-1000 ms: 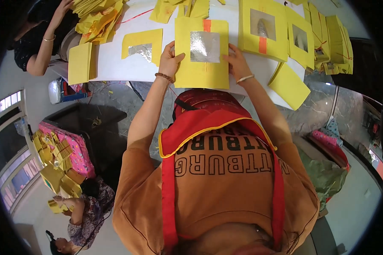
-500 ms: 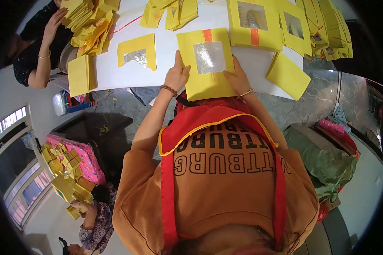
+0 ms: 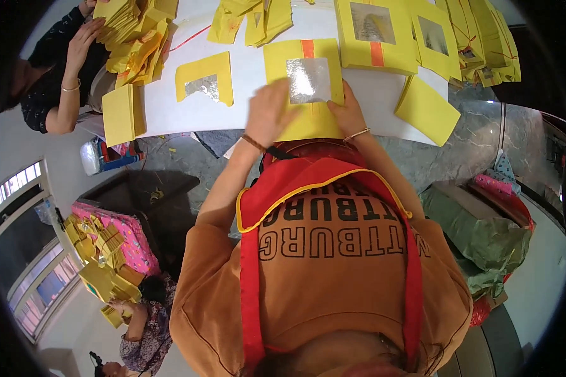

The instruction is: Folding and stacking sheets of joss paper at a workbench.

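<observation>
In front of me at the table's near edge lies a stack of yellow joss paper, with a silver foil square in its middle and an orange strip at the far edge. My right hand grips its right edge, the thumb on top. Over the stack's left side is my left hand, its fingers smeared by motion. Left of the stack lies a torn yellow sheet with a ragged piece of foil. To the right is a thicker joss paper stack with its own foil square and orange strip.
The white table also bears a folded yellow pad, crumpled yellow paper, a yellow sheet and tied bundles. A co-worker's hand touches paper at far left. Another person handles yellow paper at lower left.
My left hand has come off the stack's left edge and moved inward over its top. The stack has shifted slightly away from me. My right hand stays on the right edge.
</observation>
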